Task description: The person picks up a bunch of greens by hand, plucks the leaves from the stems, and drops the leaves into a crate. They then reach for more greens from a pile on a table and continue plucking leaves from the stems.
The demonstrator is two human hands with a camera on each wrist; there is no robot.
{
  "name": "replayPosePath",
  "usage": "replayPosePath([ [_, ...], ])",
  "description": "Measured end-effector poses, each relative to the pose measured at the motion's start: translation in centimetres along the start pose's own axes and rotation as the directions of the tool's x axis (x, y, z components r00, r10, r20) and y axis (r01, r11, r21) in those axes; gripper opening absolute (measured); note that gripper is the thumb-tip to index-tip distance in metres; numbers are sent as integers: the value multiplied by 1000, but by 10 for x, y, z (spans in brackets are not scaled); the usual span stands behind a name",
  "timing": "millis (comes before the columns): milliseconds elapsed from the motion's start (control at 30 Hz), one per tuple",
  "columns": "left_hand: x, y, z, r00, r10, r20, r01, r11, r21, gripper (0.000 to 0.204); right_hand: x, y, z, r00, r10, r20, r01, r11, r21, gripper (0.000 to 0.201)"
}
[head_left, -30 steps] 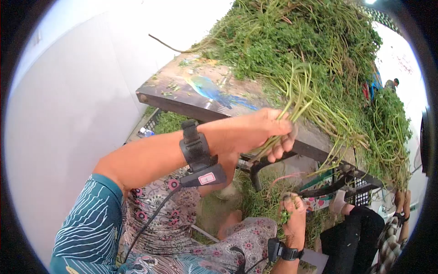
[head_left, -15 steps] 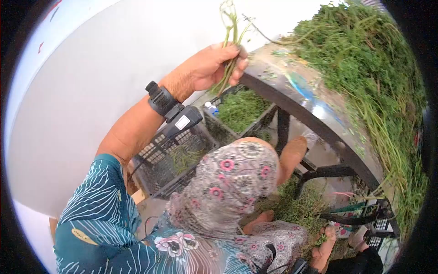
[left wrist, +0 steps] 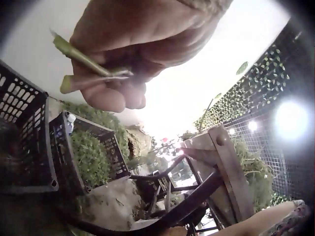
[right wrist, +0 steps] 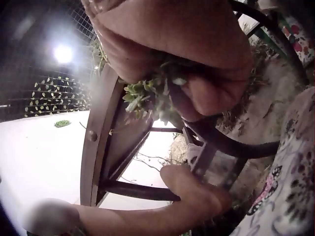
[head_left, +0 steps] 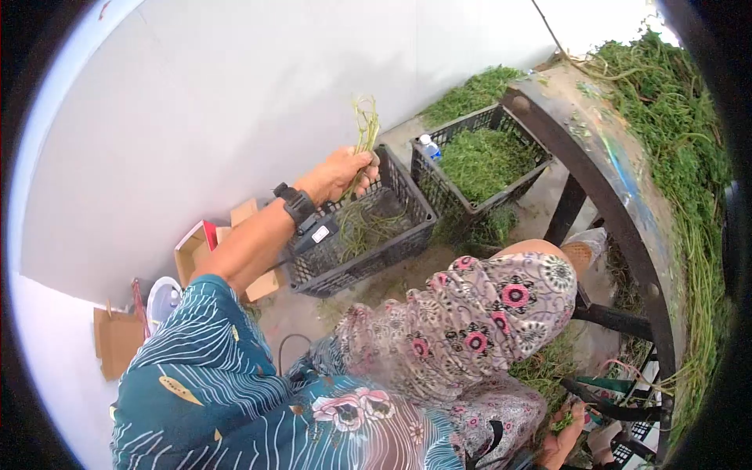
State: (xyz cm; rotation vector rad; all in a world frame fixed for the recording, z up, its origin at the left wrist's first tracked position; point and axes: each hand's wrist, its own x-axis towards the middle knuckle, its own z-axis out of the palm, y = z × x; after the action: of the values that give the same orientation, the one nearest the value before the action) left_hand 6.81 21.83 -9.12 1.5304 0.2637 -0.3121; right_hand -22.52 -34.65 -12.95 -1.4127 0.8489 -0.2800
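My left hand (head_left: 345, 174) grips a small bunch of green stems (head_left: 366, 125) above a black crate (head_left: 368, 254) that has some stems in it. In the left wrist view, cut stem ends (left wrist: 81, 58) stick out past the curled fingers of the left hand (left wrist: 142, 44). Low at the right, my right hand (head_left: 565, 435) holds a small tuft of leaves (head_left: 561, 423). The right wrist view shows the leafy tuft (right wrist: 152, 98) pinched in the curled fingers of the right hand (right wrist: 187, 54).
A second crate (head_left: 462, 202) of green leaves holds a white-capped bottle (head_left: 429, 146). The table (head_left: 583, 145) bears a large heap of greens (head_left: 666, 102) on the right. Cardboard boxes (head_left: 117, 341) stand by the wall at left. My knee (head_left: 533, 290) is beside the table.
My left hand has moved away from the heap on the table, over to the black crate, still gripping the stems. The view has turned left. The right hand keeps its leaves.
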Motion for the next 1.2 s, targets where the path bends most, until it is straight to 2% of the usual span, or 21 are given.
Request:
replayPosePath([
  [133,-4,-17,-5,997,-76,-16,75,993,-93,13,7,2,1,999,-17,36,19,999,-41,19],
  [233,1,-41,-13,986,-163,-29,155,970,-189,15,0,-4,14,997,14,80,-17,999,40,18],
  [333,-3,-57,-16,976,-217,-27,205,952,-226,14,9,1,8,991,-92,95,101,990,-93,20],
  [433,-3,-64,-20,976,-217,-30,205,955,-212,12,5,-3,13,998,-11,68,13,999,-37,20],
  [533,1,-64,-26,975,-216,-44,200,951,-234,12,-3,-11,32,997,69,-23,-70,995,-64,21],
  [633,7,-63,-29,980,-191,-48,176,957,-229,13,1,-3,31,997,47,58,-46,999,-17,19],
  [767,9,-58,-33,986,-164,-33,157,974,-161,12,13,13,22,984,27,174,-32,999,27,16],
  [867,13,-60,-35,988,-150,-28,144,978,-152,11,2,10,37,997,50,53,-52,998,40,14],
  [967,25,-58,-34,979,-196,-60,185,971,-152,14,1,-7,30,985,76,157,-71,997,-32,13],
  [1000,28,-58,-33,986,-117,-123,117,993,-6,20,1,-8,30,988,54,144,-46,997,-59,13],
  [1033,43,-66,-48,980,-93,-177,137,957,257,24,2,-8,29,991,31,133,-19,996,-86,14],
  [1067,59,-77,-61,974,-51,-218,157,851,501,28,3,-8,29,993,5,121,9,994,-111,14],
  [1167,44,-67,-39,955,-69,-287,149,952,268,33,3,-7,32,997,-42,65,48,995,-86,16],
  [1200,41,-65,-30,971,-101,-214,152,960,234,33,4,-8,30,997,-25,78,30,997,-69,16],
])
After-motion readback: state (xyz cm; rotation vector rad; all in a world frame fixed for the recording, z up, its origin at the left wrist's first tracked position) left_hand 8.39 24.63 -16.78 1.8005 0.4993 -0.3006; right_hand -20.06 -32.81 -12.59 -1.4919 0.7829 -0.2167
